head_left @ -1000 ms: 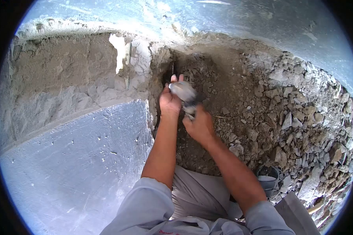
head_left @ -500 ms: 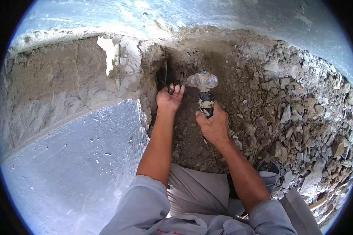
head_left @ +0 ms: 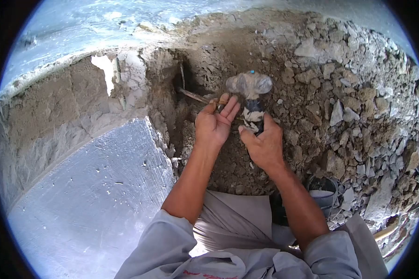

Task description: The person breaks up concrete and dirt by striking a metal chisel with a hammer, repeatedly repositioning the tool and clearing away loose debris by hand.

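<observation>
My right hand (head_left: pixel 264 145) is wrapped round the black-and-tan taped handle of a hammer (head_left: pixel 249 84), its dusty grey head pointing away from me. Just left of it, my left hand (head_left: pixel 212 124) is turned palm up, thumb and fingers closed on a thin, dusty rod-like chisel (head_left: pixel 193 96). The chisel slants up and left toward a dark hole (head_left: pixel 187 76) in the broken wall; its shape at the far end is hard to make out. The hammer head is apart from the chisel, to its right.
Broken stone and rubble (head_left: pixel 344 116) cover the right side. A smooth grey slab (head_left: pixel 93 176) with a ragged edge lies at the left, beside a rough earth wall (head_left: pixel 60 97). A bucket-like container (head_left: pixel 323 197) stands by my right forearm.
My left hand has drawn back to the right with the chisel, showing more of it outside the hole. The hammer has shifted slightly up and right in view, and the view has moved a little.
</observation>
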Motion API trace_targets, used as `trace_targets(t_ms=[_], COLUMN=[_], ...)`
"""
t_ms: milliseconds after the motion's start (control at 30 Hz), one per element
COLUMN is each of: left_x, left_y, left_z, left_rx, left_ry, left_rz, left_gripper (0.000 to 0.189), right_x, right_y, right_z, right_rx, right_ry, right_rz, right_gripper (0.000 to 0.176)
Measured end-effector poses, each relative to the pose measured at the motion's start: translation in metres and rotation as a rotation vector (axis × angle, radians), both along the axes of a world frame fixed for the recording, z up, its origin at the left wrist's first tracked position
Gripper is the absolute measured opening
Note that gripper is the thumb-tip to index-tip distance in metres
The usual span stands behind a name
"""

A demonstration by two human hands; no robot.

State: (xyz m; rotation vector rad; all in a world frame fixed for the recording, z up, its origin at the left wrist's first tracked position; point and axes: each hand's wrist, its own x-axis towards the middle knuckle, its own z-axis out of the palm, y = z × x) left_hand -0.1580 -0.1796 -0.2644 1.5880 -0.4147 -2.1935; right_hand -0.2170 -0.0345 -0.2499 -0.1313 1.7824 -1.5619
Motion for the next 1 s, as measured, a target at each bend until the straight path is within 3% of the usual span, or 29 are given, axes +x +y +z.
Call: trace_targets(t_ms=[233,533,767,867,1000], left_x=[0.009,0.007,0.027,0.008,-0.029], left_y=[0.002,-0.022,-0.076,-0.083,-0.114], left_z=[-0.005,-0.034,-0.069,-0.072,-0.096], left_rx=[0.095,-0.004,-0.005,-0.087,0.053], left_ry=[0.234,-0.043,-0.09,-0.114,-0.037], left_rz=[-0.213,-0.035,0.272,0.341,0.517], left_gripper=[0.018,0.015,0.011,0.011,0.015], right_x=[-0.011,-0.013,-0.004,-0.001,0.001], right_y=[0.004,0.007,0.004,0.003,0.003], right_z=[-0.006,-0.02,-0.029,-0.028,-0.03], right_rx=[0.015,0.047,0.038,0.024,0.057], right_ry=[-0.057,-0.197,-0.167,-0.217,-0.208], right_rz=[-0.056,-0.038,-0.03,-0.004,0.032], right_gripper=[0.031,0.031,0.034,0.035,0.037])
